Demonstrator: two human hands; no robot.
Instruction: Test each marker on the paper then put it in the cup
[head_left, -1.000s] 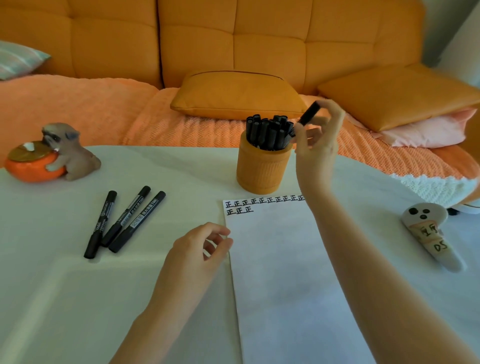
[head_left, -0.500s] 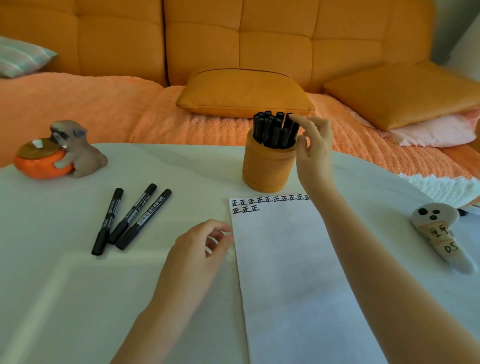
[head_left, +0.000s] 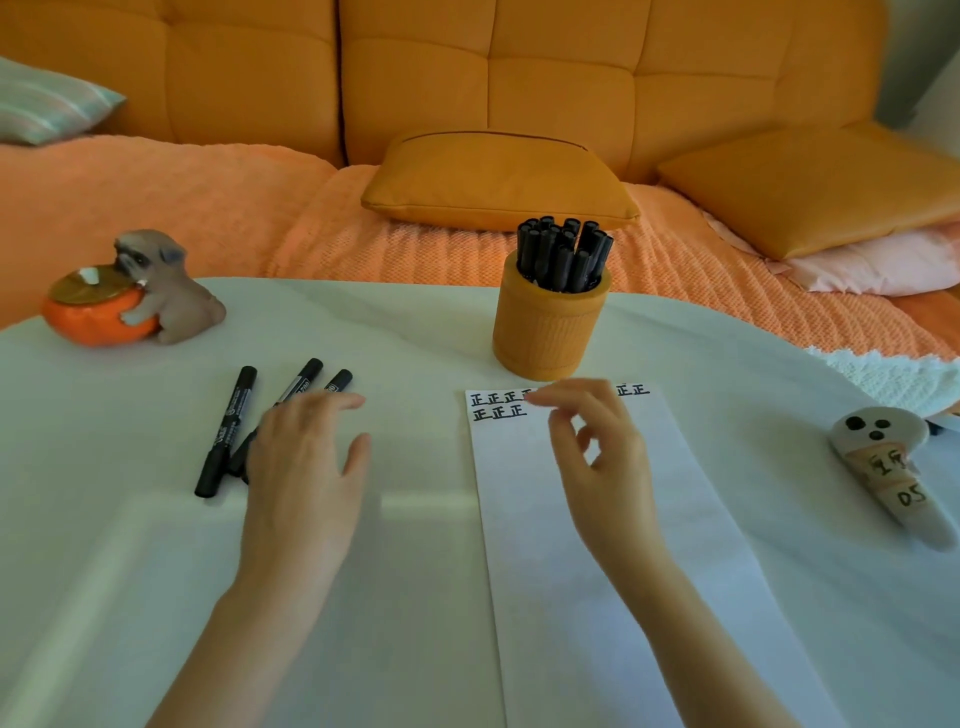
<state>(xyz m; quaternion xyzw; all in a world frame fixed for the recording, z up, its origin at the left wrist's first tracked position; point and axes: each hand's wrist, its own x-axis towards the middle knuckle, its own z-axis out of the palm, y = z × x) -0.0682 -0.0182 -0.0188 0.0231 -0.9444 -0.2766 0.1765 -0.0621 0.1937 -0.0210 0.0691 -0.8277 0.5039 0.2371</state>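
Three black markers (head_left: 228, 426) lie side by side on the white table, left of centre. My left hand (head_left: 304, 467) hovers open just to their right, its fingers over the lower ends of two of them. An orange ribbed cup (head_left: 548, 332) at the back centre holds several black markers (head_left: 563, 254). A white paper sheet (head_left: 613, 545) with black test marks along its top lies in front of the cup. My right hand (head_left: 597, 447) is above the paper's top, fingers loosely curled, holding nothing.
A dog figurine hugging an orange bowl (head_left: 130, 296) sits at the back left. A white ghost-shaped object with writing (head_left: 893, 467) lies at the right. An orange sofa with cushions (head_left: 498, 176) stands behind the table's far edge (head_left: 363, 286).
My right hand dropped its marker into the cup and drew back over the paper. My left hand left the paper's edge and moved left toward the three loose markers.
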